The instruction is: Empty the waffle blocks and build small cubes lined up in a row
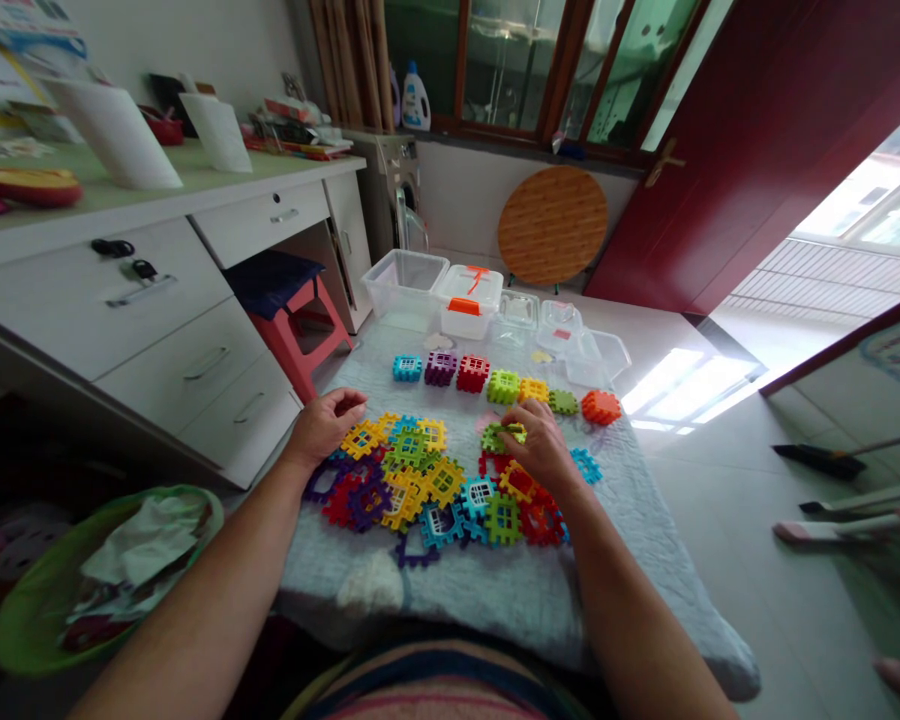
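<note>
We're pinching a green lattice piece [505,438] with our right hand [538,442], at the back-right edge of the mixed pile [406,490]. Our left hand [327,426] is curling just beside the pile's left end (we're unable to tell whether that grip is pressed together). Single-colour stacks [472,374] are standing in a row beyond, on the cloth-covered surface [487,605].
</note>
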`<state>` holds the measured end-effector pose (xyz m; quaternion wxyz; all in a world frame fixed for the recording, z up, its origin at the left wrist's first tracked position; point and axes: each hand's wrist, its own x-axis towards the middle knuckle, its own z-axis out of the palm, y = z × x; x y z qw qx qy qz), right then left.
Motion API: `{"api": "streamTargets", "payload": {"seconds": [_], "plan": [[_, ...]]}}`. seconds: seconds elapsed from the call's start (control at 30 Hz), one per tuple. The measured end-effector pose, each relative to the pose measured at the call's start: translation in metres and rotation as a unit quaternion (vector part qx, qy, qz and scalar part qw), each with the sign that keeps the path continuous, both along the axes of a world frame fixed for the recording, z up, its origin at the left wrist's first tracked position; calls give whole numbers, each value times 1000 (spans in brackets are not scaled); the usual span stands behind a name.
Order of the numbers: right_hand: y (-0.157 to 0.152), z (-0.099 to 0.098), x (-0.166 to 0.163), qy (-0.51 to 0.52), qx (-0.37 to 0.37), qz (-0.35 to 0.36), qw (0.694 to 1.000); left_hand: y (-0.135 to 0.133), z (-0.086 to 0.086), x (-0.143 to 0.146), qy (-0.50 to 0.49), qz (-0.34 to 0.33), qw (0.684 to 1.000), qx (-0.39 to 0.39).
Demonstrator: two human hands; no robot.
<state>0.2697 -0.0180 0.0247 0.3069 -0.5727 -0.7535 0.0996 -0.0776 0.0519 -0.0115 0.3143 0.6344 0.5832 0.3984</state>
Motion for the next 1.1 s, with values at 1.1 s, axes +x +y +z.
{"api": "streamTargets", "payload": {"seconds": [1.1], "plan": [[-2, -8, 1, -93, -66, 19, 993, 1, -2, -2, 2, -3, 1000, 3]]}}
